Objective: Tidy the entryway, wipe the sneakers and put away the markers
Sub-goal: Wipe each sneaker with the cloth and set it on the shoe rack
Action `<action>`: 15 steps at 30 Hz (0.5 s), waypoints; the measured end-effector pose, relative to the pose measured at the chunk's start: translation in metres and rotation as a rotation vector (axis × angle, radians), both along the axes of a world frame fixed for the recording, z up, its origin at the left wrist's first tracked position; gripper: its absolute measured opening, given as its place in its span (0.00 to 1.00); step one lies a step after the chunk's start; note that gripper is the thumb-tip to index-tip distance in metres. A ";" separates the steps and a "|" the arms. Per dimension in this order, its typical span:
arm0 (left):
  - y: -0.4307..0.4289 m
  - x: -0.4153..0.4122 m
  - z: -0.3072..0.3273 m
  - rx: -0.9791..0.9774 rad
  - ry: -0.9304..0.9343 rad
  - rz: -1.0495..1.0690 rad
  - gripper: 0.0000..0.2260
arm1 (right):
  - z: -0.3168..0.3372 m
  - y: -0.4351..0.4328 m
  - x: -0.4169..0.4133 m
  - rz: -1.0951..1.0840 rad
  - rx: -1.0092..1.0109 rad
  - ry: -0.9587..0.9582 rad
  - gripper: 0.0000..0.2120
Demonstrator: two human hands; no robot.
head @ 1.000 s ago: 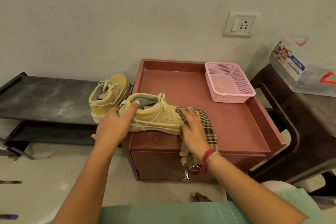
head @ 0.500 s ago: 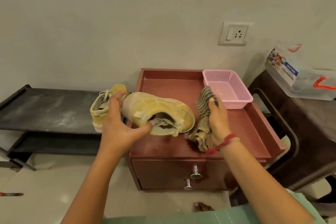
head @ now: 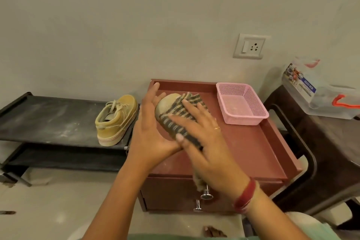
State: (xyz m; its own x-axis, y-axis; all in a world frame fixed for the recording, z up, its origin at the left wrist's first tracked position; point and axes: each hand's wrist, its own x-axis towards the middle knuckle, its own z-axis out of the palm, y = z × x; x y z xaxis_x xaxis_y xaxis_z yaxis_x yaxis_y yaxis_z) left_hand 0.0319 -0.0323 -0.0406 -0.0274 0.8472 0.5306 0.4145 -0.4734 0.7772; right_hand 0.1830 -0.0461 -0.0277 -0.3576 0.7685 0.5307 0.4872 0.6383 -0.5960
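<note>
My left hand [head: 151, 132] holds a tan sneaker [head: 165, 104] lifted above the red-brown cabinet [head: 253, 148], sole side turned up toward me. A striped checked cloth [head: 179, 119] lies over the sneaker, and my right hand [head: 202, 134] presses it flat against the shoe with spread fingers. The cloth's loose end hangs down below my right wrist. The second tan sneaker [head: 115, 121] stands upright on the black shoe rack [head: 48, 119] to the left. A marker [head: 7, 212] lies on the floor at the far left edge.
An empty pink mesh basket [head: 241, 103] sits at the cabinet's back right corner. A dark chair [head: 315, 142] with a clear plastic box [head: 319, 91] stands to the right. A wall socket [head: 250, 46] is above the cabinet. Two drawer knobs [head: 206, 195] face me.
The sneaker has been raised and turned from its side to sole up. My right hand brought the cloth from beside the shoe onto it and now presses it there.
</note>
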 end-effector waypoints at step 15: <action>-0.001 -0.019 -0.012 0.182 0.206 0.079 0.45 | -0.015 0.001 -0.007 0.097 -0.163 0.059 0.16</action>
State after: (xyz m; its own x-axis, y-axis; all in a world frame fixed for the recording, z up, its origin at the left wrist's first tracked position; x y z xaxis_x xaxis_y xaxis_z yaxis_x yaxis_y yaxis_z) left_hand 0.0125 -0.0330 -0.0526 0.0351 0.7367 0.6753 0.5962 -0.5577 0.5775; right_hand 0.1765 -0.0451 -0.0431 -0.4059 0.8092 0.4247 0.3889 0.5735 -0.7210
